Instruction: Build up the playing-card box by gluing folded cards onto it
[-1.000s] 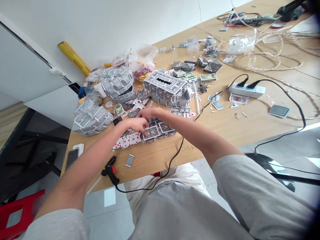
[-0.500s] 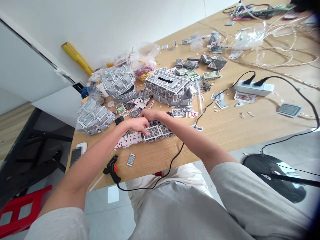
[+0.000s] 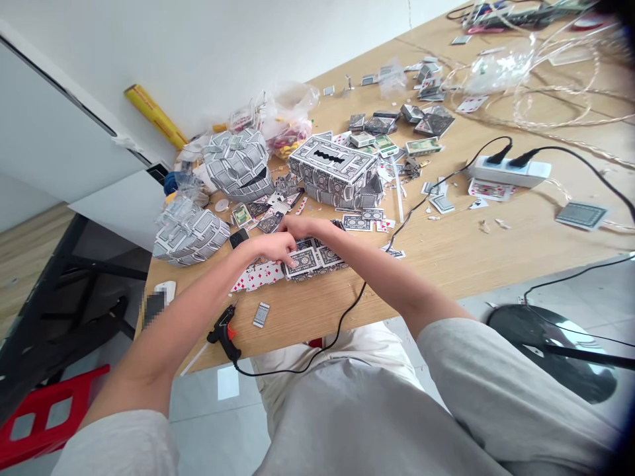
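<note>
A small box made of patterned playing cards (image 3: pixel 325 256) lies near the front of the table. My left hand (image 3: pixel 278 248) is closed on its left end, with the thumb pressed on a card at the top. Just behind, my right hand (image 3: pixel 296 227) has its fingers curled down at the far left corner of the same box; their tips are hidden. A joined strip of face-up diamond cards (image 3: pixel 255 276) extends left from under my left hand. Closer to the table edge lie a black glue gun (image 3: pixel 225 334) and a single card (image 3: pixel 260 315).
Behind my hands stand a card-covered box with a slotted lid (image 3: pixel 332 162) and a rounded card-covered box (image 3: pixel 237 164), with another woven card piece (image 3: pixel 191 235) to the left. A power strip (image 3: pixel 510 170) sits at right; the glue gun's black cord (image 3: pixel 347 314) crosses the table.
Both hands keep almost the same hold on the card box. The whole view has shifted slightly; nothing on the table has visibly moved.
</note>
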A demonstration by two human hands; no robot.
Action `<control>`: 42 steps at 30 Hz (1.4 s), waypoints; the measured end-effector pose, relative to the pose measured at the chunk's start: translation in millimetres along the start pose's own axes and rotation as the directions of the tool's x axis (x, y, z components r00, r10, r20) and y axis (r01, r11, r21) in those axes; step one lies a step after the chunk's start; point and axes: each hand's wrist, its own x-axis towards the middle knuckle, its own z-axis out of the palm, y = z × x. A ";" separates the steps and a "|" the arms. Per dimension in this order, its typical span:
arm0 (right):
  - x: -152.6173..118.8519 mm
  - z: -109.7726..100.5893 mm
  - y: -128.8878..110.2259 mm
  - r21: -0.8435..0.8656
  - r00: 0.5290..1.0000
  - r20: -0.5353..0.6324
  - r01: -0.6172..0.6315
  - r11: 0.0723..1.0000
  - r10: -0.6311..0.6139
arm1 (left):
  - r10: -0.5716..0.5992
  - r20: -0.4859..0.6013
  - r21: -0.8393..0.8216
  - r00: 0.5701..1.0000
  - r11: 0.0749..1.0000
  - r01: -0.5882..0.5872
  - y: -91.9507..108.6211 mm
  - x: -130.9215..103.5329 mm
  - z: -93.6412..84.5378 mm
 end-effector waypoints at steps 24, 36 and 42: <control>-20.5 -1.1 -13.0 0.106 0.998 -0.046 -0.027 0.994 0.032 | -0.049 0.037 0.011 0.998 0.999 0.049 4.0 3.0 -4.1; -78.4 10.7 1.0 0.150 0.975 -0.216 -0.012 0.989 0.045 | -0.017 0.019 -0.010 1.000 1.000 0.017 3.4 -1.0 -2.5; -70.8 3.4 -3.6 0.095 0.982 -0.187 -0.008 0.995 0.026 | 0.036 0.037 -0.043 0.999 0.999 -0.034 3.1 -5.4 -4.3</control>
